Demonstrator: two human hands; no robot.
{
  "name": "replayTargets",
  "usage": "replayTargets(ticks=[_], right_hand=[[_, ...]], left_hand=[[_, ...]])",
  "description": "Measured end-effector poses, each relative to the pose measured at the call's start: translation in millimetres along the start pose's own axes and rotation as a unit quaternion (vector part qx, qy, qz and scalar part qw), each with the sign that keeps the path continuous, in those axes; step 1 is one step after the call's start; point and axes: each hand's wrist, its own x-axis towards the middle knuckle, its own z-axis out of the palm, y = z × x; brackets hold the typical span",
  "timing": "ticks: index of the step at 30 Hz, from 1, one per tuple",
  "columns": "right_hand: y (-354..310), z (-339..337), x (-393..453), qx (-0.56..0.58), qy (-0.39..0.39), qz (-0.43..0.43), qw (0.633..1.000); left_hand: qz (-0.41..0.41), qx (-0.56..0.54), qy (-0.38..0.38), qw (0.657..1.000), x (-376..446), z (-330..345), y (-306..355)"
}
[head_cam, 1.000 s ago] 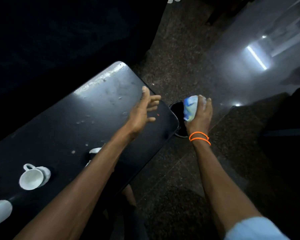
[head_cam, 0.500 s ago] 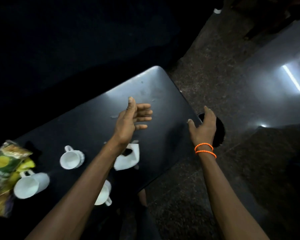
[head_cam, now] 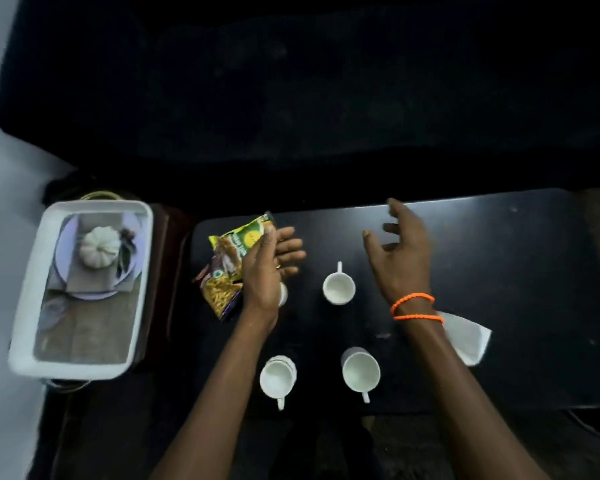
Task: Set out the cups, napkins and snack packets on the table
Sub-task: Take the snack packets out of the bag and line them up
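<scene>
One black table (head_cam: pixel 499 258) fills the lower middle of the head view. At nine o'clock from it stands one white tray (head_cam: pixel 28 289) holding a plate with a small white pumpkin (head_cam: pixel 99 251).

Two snack packets lie overlapped at the table's ten o'clock end: a green-and-yellow packet (head_cam: pixel 236 242) above, and a second packet (head_cam: pixel 219 292) below it, at seven o'clock from the first. The left hand (head_cam: pixel 264 268) lies over them, fingers straight and close together, its thumb against the green one; a real grip cannot be made out.

The right hand (head_cam: pixel 400 258) hovers at one o'clock, fingers spread and loosely curled, holding nothing.

Three white cups stand in clear view: a centre cup (head_cam: pixel 339 288), a near-left cup (head_cam: pixel 277 377), and a near-right cup (head_cam: pixel 361 371). A fourth cup (head_cam: pixel 283 294) peeks from under the left wrist.

One white napkin (head_cam: pixel 466 339) lies at four o'clock, partly under the right forearm.
</scene>
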Motion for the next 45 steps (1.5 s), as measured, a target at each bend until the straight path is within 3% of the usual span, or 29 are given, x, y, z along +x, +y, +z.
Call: replayTargets(ticks=[4,7,10,13,16,21,26,30,37,41,45], right_hand=[[-36,78,-32,-0.039,-0.15,-0.05,0.987],[-53,130,-55,-0.078,-0.247,-0.034,0.965],[-63,177,-80,-0.115,-0.341,-0.014,0.933],[-69,215,-101,-0.157,-0.361,0.008,0.919],[-72,240,-114,-0.19,-0.351,0.042,0.916],[-76,245,-116,-0.174,-0.322,0.06,0.929],[-75,206,-84,-0.075,-0.337,0.112,0.932],[-68,156,-47,-0.056,-0.254,0.103,0.96],[-22,86,24,0.14,-0.18,0.215,0.95],[11,58,52,0.145,-0.103,0.259,0.949],[51,43,72,0.073,-0.074,0.277,0.955]], left_hand=[[-0.011,0.048,0.157,0.986,12,-80,-19],[-0.074,0.097,0.238,0.964,24,-128,-40],[-0.172,0.108,0.213,0.956,33,-160,-55],[-0.235,0.019,0.15,0.96,42,-171,-64],[-0.255,-0.015,0.098,0.962,53,-178,-72],[-0.285,-0.087,0.09,0.95,62,-202,-77],[-0.212,-0.165,0.019,0.963,57,-205,-56],[-0.144,-0.192,-0.038,0.97,65,-157,-27],[-0.116,-0.062,-0.13,0.983,90,-24,-8],[-0.128,0.019,-0.143,0.981,100,43,-25],[-0.129,0.116,-0.111,0.978,108,92,-53]])
